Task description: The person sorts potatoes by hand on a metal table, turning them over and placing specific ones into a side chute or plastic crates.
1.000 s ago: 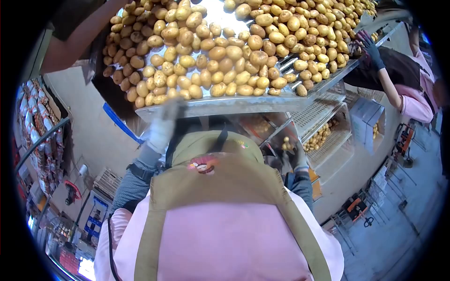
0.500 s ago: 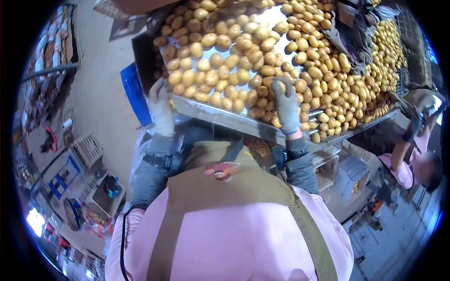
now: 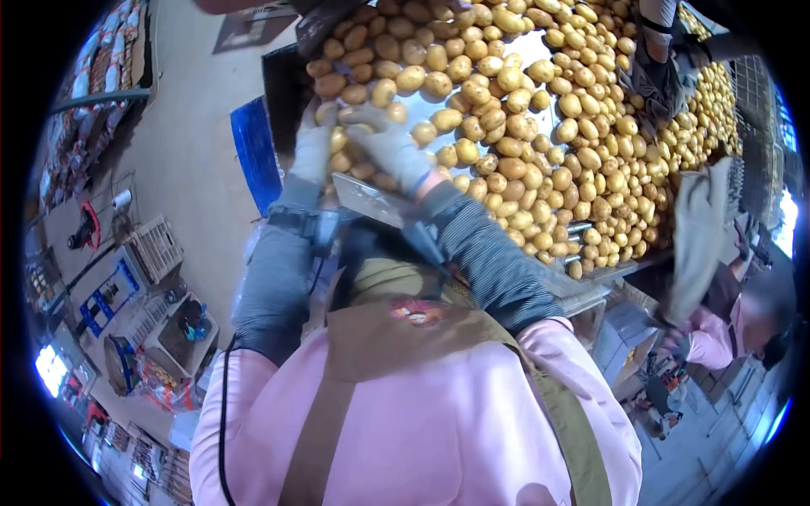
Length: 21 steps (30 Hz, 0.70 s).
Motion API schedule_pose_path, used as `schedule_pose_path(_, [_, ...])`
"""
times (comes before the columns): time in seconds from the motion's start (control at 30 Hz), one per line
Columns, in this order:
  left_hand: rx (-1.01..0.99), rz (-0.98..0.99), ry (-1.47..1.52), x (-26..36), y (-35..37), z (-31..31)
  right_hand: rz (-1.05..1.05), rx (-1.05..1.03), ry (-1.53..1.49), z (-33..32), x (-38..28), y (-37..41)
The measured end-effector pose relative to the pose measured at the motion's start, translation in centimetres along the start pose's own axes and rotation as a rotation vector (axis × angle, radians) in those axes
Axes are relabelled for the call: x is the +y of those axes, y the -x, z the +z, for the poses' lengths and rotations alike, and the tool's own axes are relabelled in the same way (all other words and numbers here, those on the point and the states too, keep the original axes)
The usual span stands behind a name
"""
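Note:
A mass of yellow-brown potatoes point(image 3: 515, 169) covers a sorting table with a pale surface and a metal front edge point(image 3: 369, 201). At the table's left end, my left hand point(image 3: 312, 150), in a grey work glove, points its fingers up beside the nearest potatoes. Close to its right, my right hand point(image 3: 390, 150), gloved too, reaches left over the potatoes with fingers apart. It is slightly blurred, and potatoes sit under and around its fingers. Neither hand shows a potato in a firm grip.
A blue panel point(image 3: 255, 156) stands left of the table. Across it, another person's arm point(image 3: 658, 34) reaches over the potatoes. A co-worker in a pink sleeve point(image 3: 710, 337) stands at the right by a grey cloth point(image 3: 699, 240). Crates point(image 3: 156, 249) lie on the floor at left.
My right hand has swung left along the table to beside my left hand. My left hand has shifted slightly up and right. Potatoes near the left end have moved, and the view has shifted.

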<state>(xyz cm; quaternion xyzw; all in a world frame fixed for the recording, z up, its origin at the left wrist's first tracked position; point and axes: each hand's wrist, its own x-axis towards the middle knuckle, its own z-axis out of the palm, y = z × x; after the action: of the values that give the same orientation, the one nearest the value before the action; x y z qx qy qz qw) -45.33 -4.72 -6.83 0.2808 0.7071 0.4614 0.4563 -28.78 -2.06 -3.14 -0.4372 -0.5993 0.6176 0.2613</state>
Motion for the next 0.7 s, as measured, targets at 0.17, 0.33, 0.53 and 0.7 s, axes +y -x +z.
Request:
schedule_pose_path(0.17, [-0.149,0.189,-0.276,-2.1,2.2,-3.1,-0.117,0.086,0.088,-5.6,-0.2,9.0])
schedule_pose_path(0.33, [-0.401,-0.292,0.328,-1.7,5.1,-2.7,0.661,0.609,-1.097,-13.6,-2.3,30.5])
schedule_pose_path(0.53, [-0.372,-0.713,0.362,-0.3,4.9,-1.1,0.783,1.259,0.706,-21.8,2.8,61.7])
schedule_pose_path(0.7, [-0.343,-0.471,0.087,-2.8,3.0,-1.2,-0.295,2.158,-0.617,-36.0,2.3,77.6])
